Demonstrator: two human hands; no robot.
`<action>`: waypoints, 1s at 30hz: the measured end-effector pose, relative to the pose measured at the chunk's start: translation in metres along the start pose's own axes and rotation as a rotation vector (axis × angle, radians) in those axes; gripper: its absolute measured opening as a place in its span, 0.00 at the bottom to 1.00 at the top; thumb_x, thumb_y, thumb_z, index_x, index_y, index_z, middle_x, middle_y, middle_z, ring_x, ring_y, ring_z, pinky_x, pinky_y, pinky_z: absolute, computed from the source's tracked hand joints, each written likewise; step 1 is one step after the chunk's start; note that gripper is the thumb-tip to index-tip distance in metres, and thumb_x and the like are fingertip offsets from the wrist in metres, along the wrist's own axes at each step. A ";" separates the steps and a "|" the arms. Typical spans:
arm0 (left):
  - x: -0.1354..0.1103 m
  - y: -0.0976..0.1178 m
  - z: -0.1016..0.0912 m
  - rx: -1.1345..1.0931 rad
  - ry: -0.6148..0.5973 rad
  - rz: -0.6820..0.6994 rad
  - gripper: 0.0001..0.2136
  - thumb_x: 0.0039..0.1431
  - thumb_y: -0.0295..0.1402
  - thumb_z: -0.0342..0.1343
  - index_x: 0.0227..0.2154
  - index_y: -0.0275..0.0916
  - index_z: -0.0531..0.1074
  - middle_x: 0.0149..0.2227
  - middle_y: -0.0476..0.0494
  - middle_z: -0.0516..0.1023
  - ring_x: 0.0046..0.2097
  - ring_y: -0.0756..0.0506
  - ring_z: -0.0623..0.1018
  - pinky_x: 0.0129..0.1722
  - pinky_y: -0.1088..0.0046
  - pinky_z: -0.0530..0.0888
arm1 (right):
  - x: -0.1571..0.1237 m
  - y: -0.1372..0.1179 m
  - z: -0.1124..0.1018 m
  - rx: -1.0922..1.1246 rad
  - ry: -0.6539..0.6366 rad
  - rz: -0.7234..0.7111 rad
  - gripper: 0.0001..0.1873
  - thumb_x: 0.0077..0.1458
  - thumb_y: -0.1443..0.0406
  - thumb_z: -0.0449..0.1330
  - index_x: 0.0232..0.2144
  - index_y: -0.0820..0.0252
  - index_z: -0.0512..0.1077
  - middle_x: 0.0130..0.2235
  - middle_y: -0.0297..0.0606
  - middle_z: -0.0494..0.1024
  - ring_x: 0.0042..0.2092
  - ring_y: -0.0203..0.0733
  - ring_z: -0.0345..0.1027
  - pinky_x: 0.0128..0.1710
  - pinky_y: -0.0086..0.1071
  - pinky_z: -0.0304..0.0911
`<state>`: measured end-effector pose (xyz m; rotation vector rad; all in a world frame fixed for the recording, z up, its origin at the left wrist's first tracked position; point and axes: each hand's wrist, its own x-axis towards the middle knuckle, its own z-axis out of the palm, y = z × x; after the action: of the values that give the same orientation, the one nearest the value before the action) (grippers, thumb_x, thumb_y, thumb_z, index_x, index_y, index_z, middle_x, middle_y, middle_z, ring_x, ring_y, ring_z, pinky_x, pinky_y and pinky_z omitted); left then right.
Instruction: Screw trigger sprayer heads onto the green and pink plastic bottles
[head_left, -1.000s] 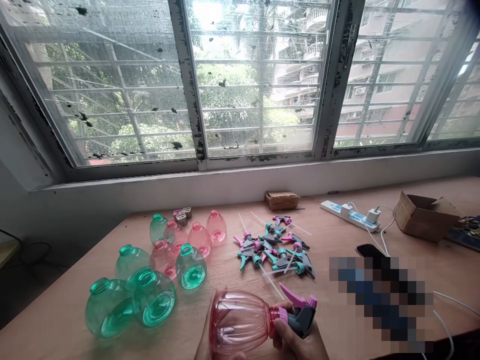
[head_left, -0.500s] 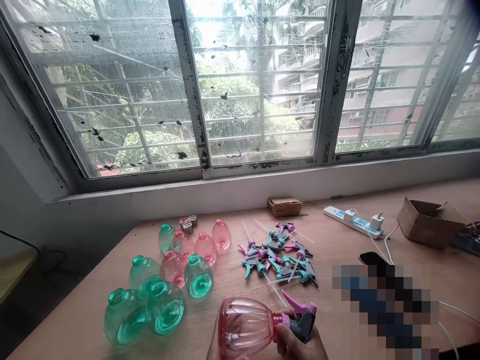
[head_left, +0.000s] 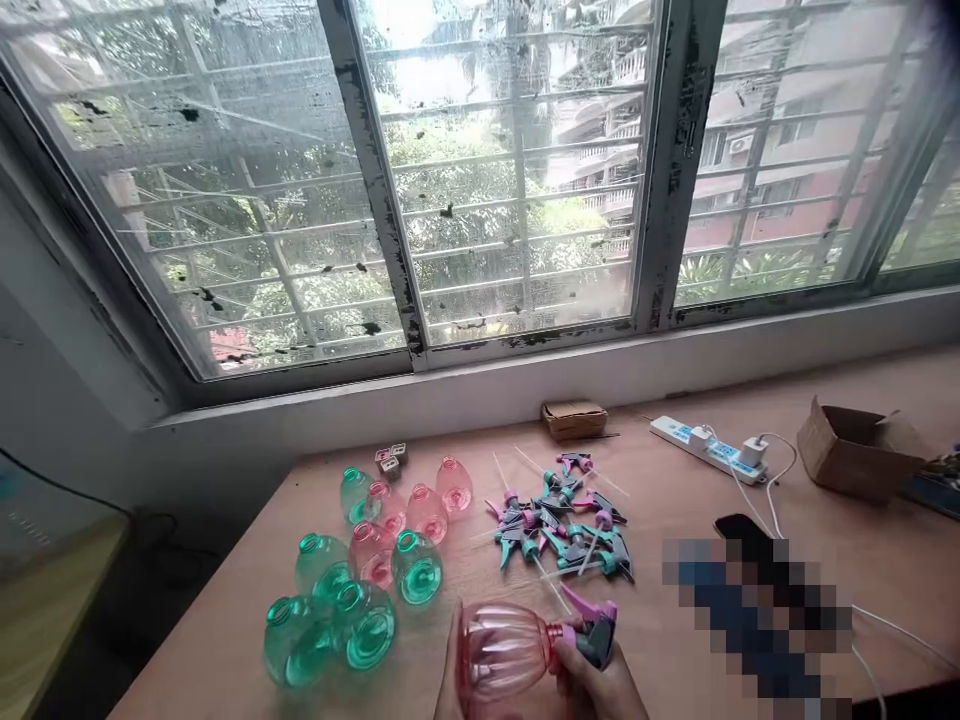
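A clear pink spray bottle (head_left: 504,652) lies on its side in the air at the bottom of the view, its neck pointing right. My left hand (head_left: 448,672) is wrapped around its base, mostly hidden behind it. At the neck, my right hand (head_left: 600,688) grips the pink collar of the black and pink trigger sprayer (head_left: 596,632), which sits on the bottle. Beyond lies a pile of loose trigger sprayers (head_left: 559,520) with thin tubes. To the left stand several open green bottles (head_left: 365,622) and pink bottles (head_left: 427,515) without sprayers.
Small dark blocks (head_left: 390,462) and a flat cardboard box (head_left: 574,420) lie near the window wall. A white power strip (head_left: 709,450) with plugs and cables, an open cardboard box (head_left: 855,460) and a black phone (head_left: 739,535) are on the right, beside a pixelated patch.
The view has shifted slightly, so the table things appear a little lower and further right. Both hands still hold the pink bottle and its sprayer in nearly the same pose.
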<state>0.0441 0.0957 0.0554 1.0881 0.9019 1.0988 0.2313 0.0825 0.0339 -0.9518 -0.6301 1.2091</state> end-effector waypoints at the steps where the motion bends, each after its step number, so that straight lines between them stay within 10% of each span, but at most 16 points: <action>1: 0.001 -0.004 -0.002 -0.015 0.017 0.025 0.55 0.30 0.49 0.78 0.65 0.46 0.61 0.54 0.34 0.79 0.55 0.26 0.78 0.60 0.50 0.70 | 0.000 0.000 0.000 0.003 -0.005 -0.001 0.25 0.42 0.47 0.73 0.28 0.62 0.75 0.19 0.35 0.76 0.18 0.35 0.63 0.19 0.27 0.56; 7: 0.005 -0.021 -0.011 0.032 0.042 0.045 0.45 0.36 0.51 0.75 0.59 0.39 0.70 0.56 0.29 0.77 0.57 0.25 0.76 0.58 0.52 0.71 | 0.002 0.006 -0.008 -0.020 -0.070 -0.002 0.22 0.46 0.50 0.73 0.30 0.62 0.74 0.20 0.36 0.77 0.19 0.36 0.66 0.20 0.28 0.59; 13: 0.000 -0.019 0.000 0.118 0.060 0.097 0.55 0.41 0.42 0.76 0.69 0.52 0.50 0.68 0.37 0.64 0.61 0.31 0.72 0.62 0.56 0.68 | 0.002 0.001 -0.015 -0.050 -0.093 -0.013 0.19 0.51 0.51 0.70 0.31 0.61 0.73 0.22 0.35 0.77 0.21 0.36 0.67 0.21 0.27 0.60; 24: 0.008 -0.010 -0.005 0.047 -0.002 0.035 0.52 0.42 0.46 0.75 0.68 0.43 0.55 0.58 0.33 0.75 0.60 0.30 0.72 0.59 0.54 0.69 | -0.004 -0.008 -0.010 -0.072 -0.077 -0.014 0.18 0.52 0.53 0.71 0.34 0.61 0.74 0.23 0.36 0.79 0.22 0.37 0.68 0.22 0.28 0.61; 30: 0.006 -0.009 -0.003 0.031 -0.049 0.051 0.62 0.38 0.40 0.77 0.72 0.48 0.41 0.54 0.37 0.76 0.55 0.33 0.76 0.60 0.54 0.69 | -0.006 -0.010 -0.011 -0.104 -0.087 -0.034 0.17 0.53 0.53 0.70 0.31 0.61 0.74 0.24 0.36 0.78 0.23 0.37 0.67 0.22 0.29 0.61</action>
<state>0.0443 0.1012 0.0460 1.1646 0.8596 1.0986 0.2434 0.0735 0.0375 -0.9754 -0.7819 1.2012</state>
